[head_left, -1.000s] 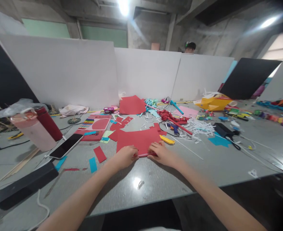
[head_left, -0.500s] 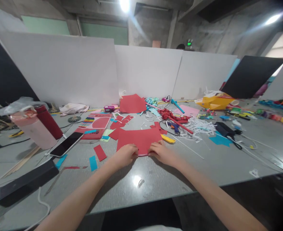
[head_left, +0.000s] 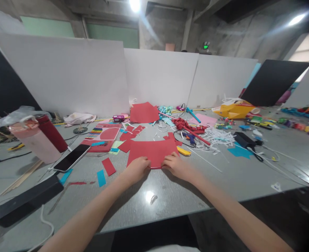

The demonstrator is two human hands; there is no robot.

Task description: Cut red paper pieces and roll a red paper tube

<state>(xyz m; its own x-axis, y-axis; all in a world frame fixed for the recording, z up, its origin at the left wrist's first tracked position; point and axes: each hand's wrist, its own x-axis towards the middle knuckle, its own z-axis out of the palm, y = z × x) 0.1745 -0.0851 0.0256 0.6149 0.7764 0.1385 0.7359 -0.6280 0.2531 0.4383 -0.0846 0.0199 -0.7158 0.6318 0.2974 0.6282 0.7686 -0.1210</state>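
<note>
Red paper (head_left: 153, 152) lies flat on the grey worktop (head_left: 170, 196), a little in from the near edge and about midway along it. Both hands press on its near edge. The left hand (head_left: 136, 168) is curled, fingers bent down onto the paper's near left corner; it pins the sheet more than grips it. The right hand (head_left: 176, 164) is likewise curled, fingertips on the near right corner, and whether the thumb goes under the edge cannot be told. A short stretch of the paper's edge shows between the two hands.

Smaller red scraps (head_left: 132, 133) lie just beyond the sheet, toward the far edge, and a yellow cutter (head_left: 183, 151) sits just beside the sheet's right corner. A red strip (head_left: 109, 166) and a blue strip (head_left: 101, 178) lie near the left hand, apart from it. Farther left are a phone (head_left: 71, 158), a pink bottle (head_left: 36, 141) and a dark red flask (head_left: 52, 133), the flask close behind the bottle. A black box (head_left: 25, 201) lies at the near left corner. White shreds (head_left: 217, 137) are heaped to the right, with a black charger (head_left: 245, 140) beyond them. White boards (head_left: 91, 77) stand along the far edge.
</note>
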